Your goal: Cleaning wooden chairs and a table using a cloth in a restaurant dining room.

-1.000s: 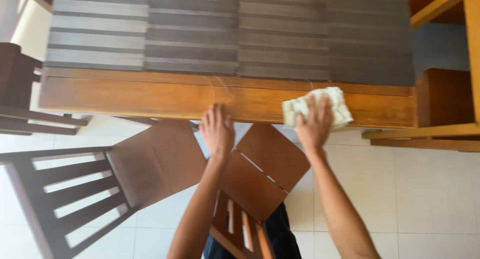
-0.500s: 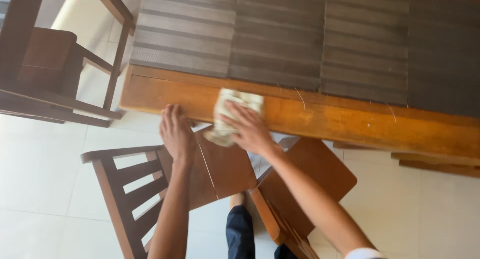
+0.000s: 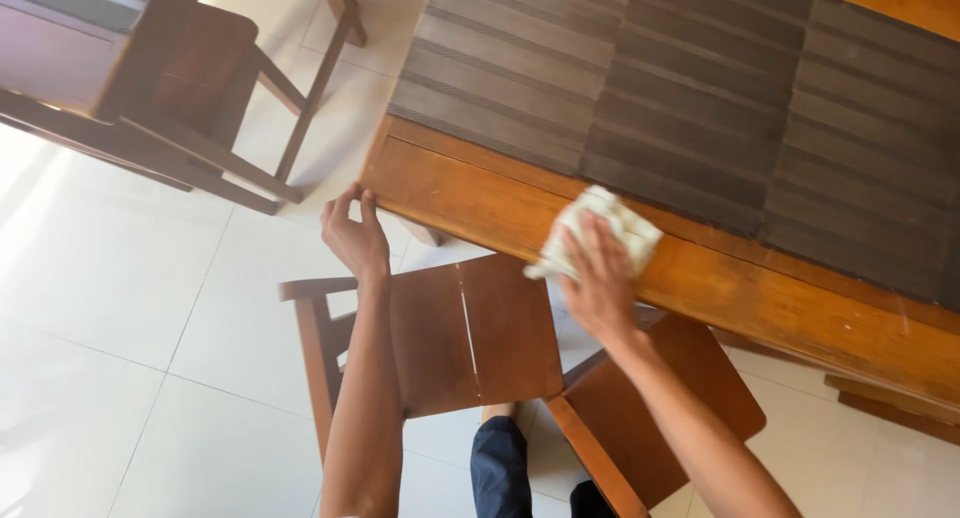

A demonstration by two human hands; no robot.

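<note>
A: State the position of the right hand

B: My right hand lies flat on the cloth, fingers spread, palm down. It presses the cloth rather than clenching it; no fist is formed. The cloth is pale, crumpled, and sits on the wooden rim of the table, at the near edge, partly overhanging it

A: State the position of the left hand

B: My left hand is at the table's near left corner. Thumb and fingertips touch the corner edge. The fingers are curled lightly against the wood; it holds no loose object

A: Describe the table surface

B: The rim is orange-brown wood. Inside the rim lie grey striped mats, set side by side and covering the middle of the top. The cloth is just beside the nearest mat's edge; I cannot tell whether it touches it

A: List items below the table edge

B: Two brown chair seats. One chair stands under my left forearm, its slatted back towards the lower left. A second chair stands under my right forearm, close beside the first. My dark trouser leg shows between them

A: Anything further

B: A third chair stands at the upper left, well apart from both hands. The floor is pale tile
</note>
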